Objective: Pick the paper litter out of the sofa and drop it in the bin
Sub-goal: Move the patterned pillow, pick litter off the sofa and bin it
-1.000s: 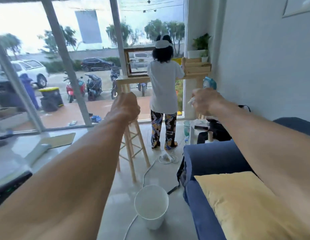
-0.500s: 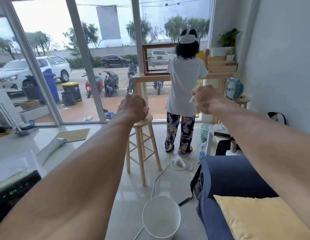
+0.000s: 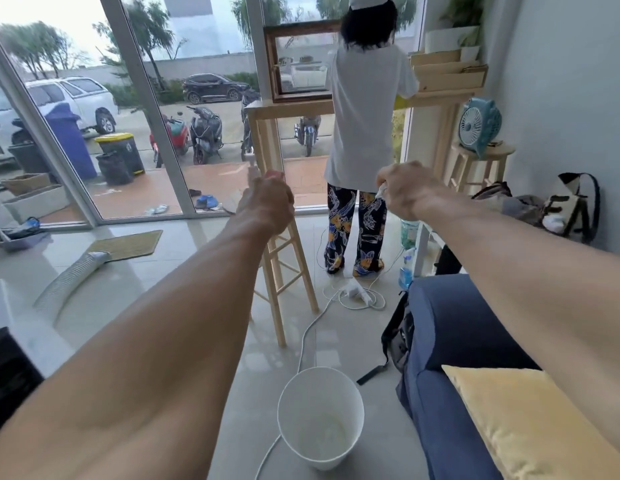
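You have bright, flat daylight coming through the glass doors [image 3: 76,116] ahead; the overcast sky [image 3: 42,15] is blown out nearly white at the upper left; the glossy floor [image 3: 184,271] carries a pale sheen and only faint, soft shadows; your wide lens makes the door frame [image 3: 140,74] lean and stretches the lower corners; your left hand [image 3: 267,202] and right hand [image 3: 405,190] look soft-edged, and fine detail is smeared throughout.

Home living room, blue sofa [image 3: 464,341] with yellow cushion [image 3: 530,424], tiled floor [image 3: 170,271], glass doors [image 3: 156,116] facing a street
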